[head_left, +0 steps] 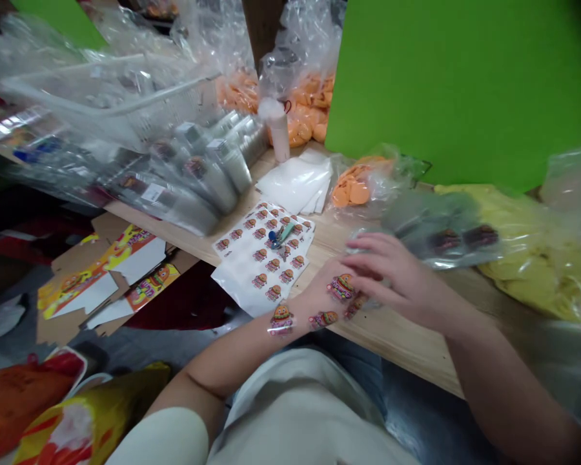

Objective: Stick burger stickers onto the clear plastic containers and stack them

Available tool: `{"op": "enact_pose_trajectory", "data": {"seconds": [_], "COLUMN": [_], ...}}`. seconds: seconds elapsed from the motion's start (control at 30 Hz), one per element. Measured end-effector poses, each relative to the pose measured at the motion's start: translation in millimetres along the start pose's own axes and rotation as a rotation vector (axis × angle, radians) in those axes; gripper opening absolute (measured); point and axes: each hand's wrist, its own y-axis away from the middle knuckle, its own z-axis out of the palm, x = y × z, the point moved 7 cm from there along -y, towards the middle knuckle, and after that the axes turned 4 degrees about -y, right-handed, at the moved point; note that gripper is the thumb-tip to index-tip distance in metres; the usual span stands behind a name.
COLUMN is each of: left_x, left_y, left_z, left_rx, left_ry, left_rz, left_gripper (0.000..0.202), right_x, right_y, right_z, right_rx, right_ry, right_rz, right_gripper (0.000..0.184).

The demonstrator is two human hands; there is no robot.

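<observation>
My left hand [333, 281] is over the front edge of the table. Clear burger-character stickers [281, 319] are stuck along its back and on the wrist. Its fingers are hidden behind my right hand [392, 274], which reaches across it. The right hand's fingers are stretched out and apart, with the tips at the left hand and close to its stickers. A bit of clear plastic shows near the fingertips, too blurred to name. Left of the hands lies a sheet of burger stickers [273, 265], with a small green and blue tool [281, 235] on top.
White sheets [297, 181], a bag of orange discs [353, 187] and a white bottle [279, 135] stand behind. Clear printed bags [445, 226] and a yellow bag [552, 258] lie right. Stacked clear packs [198, 177] and a white basket [126, 106] are left; flattened cartons [104, 278] lie below.
</observation>
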Motion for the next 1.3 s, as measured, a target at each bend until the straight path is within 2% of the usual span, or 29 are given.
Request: {"op": "enact_pose_trajectory", "data": {"seconds": [0.07,0.13,0.2,0.27,0.3,0.37,0.43,0.47,0.6,0.77,0.87,1.07,1.2,1.23,1.3], "left_x": [0,-1,-7,-16,-20,-26,-29,-30,-33,-38,-39,-38,-34,-33,-34], "left_y": [3,4,5,7,9,12,15,16,14,11,11,9,8,7,6], "left_z": [0.8,-1.1,-6.4,-10.6,-9.7,-2.3,7.5,11.3,18.9,21.0,20.6,21.1,19.2,18.9,18.7], "left_rx": [-0.001,0.010,0.051,0.086,0.073,0.002,-0.064,-0.075,-0.068,-0.105,-0.086,0.000,0.030,0.027,0.013], "left_ry": [-0.057,-0.119,-0.108,-0.025,0.025,0.101,0.134,0.142,0.186,0.253,0.271,0.162,0.090,0.086,0.088], "left_rz": [0.069,0.152,0.186,0.178,0.175,0.175,0.175,0.175,0.178,0.151,0.161,0.123,0.073,0.061,0.032], "left_gripper": [0.016,0.011,0.016,0.026,0.031,0.053,0.075,0.079,0.075,0.079,0.076,0.061,0.062,0.063,0.064], "right_x": [-19,-17,3,32,47,70,84,87,87,85,86,86,76,73,66], "right_y": [-6,2,20,39,45,49,47,45,36,27,24,21,24,26,33], "right_z": [15,9,-9,-21,-20,-8,9,16,31,31,32,36,36,33,19], "right_rx": [0.030,0.167,0.359,0.447,0.415,0.224,0.058,0.016,-0.043,-0.129,-0.171,-0.190,-0.177,-0.138,0.037], "right_ry": [-0.072,-0.191,-0.326,-0.402,-0.406,-0.397,-0.419,-0.434,-0.429,-0.376,-0.350,-0.270,-0.151,-0.066,0.154], "right_rz": [-0.049,0.007,0.154,0.338,0.417,0.519,0.537,0.527,0.463,0.376,0.337,0.312,0.300,0.289,0.286], "right_gripper": [0.014,0.009,0.008,0.011,0.015,0.025,0.036,0.041,0.049,0.049,0.049,0.047,0.046,0.047,0.052]}}
